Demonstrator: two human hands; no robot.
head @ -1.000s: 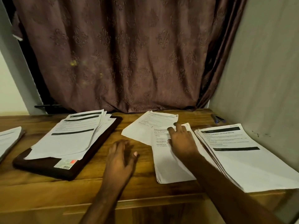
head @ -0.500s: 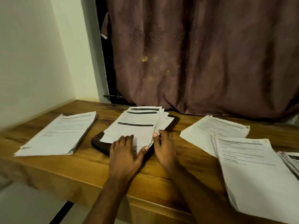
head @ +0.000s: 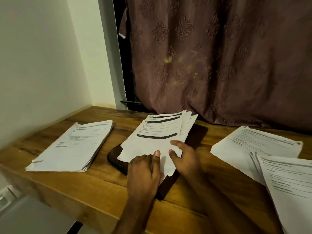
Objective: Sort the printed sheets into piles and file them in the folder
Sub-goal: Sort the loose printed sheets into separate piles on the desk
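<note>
From the head view, a loose, fanned pile of white printed sheets with black header bars [head: 152,141] lies at frame centre on a dark brown, round-cornered leather-look folder [head: 196,134], itself flat on the grained, honey-coloured wooden table [head: 94,186]. The left hand [head: 143,173] rests on the pile's near edge, thumb laid flat on the paper, fingers curled at its corner. The right hand [head: 184,157] pinches the pile's right edge between thumb and forefinger. A squared stack of white text pages [head: 72,147] sits at left. Two more overlapping white paper piles [head: 263,149] spread at right. A brown damask curtain [head: 219,61] hangs behind the table.
</note>
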